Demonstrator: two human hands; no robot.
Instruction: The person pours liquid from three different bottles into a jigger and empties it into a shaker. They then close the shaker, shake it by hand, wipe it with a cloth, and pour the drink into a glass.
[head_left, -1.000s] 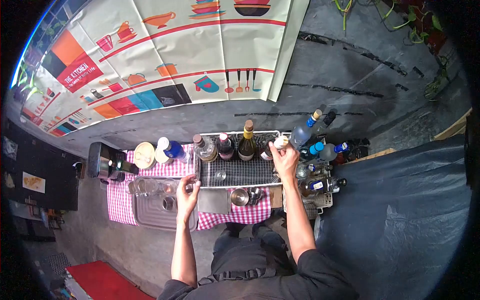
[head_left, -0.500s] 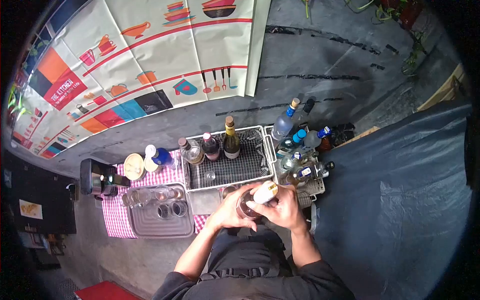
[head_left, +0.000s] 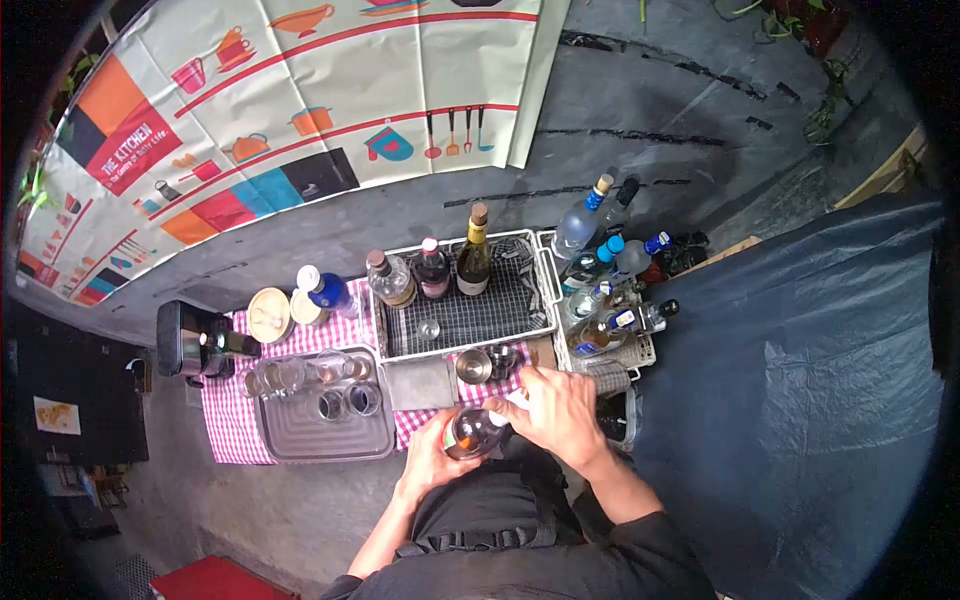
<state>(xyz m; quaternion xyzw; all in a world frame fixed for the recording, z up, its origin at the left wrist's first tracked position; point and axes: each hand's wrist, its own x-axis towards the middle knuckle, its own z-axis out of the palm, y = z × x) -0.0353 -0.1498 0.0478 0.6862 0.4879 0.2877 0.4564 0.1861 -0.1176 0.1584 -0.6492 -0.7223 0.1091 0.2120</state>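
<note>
A dark, round-bodied bottle (head_left: 478, 432) is held tilted in front of my body, its neck toward the right. My left hand (head_left: 432, 455) wraps around its body from the left. Over the pale neck end, my right hand (head_left: 558, 415) is closed with the thumb reaching along it; the cap is mostly hidden by the fingers. Just beyond the hands, a metal cup (head_left: 473, 366) and a dark glass (head_left: 502, 358) stand on the checkered cloth (head_left: 418, 425).
A white wire basket (head_left: 462, 348) holds several bottles and a small glass. More bottles crowd a second rack (head_left: 640, 352) at the right. A grey tray (head_left: 325, 445) with glasses sits left, near a blue bottle (head_left: 325, 288). Dark sheeting (head_left: 790, 400) hangs at the right.
The bottle has tipped over from more upright and shifted slightly left and down, with my left hand lower. My right hand has drawn toward the neck end, uncovering the metal cup and glass behind.
</note>
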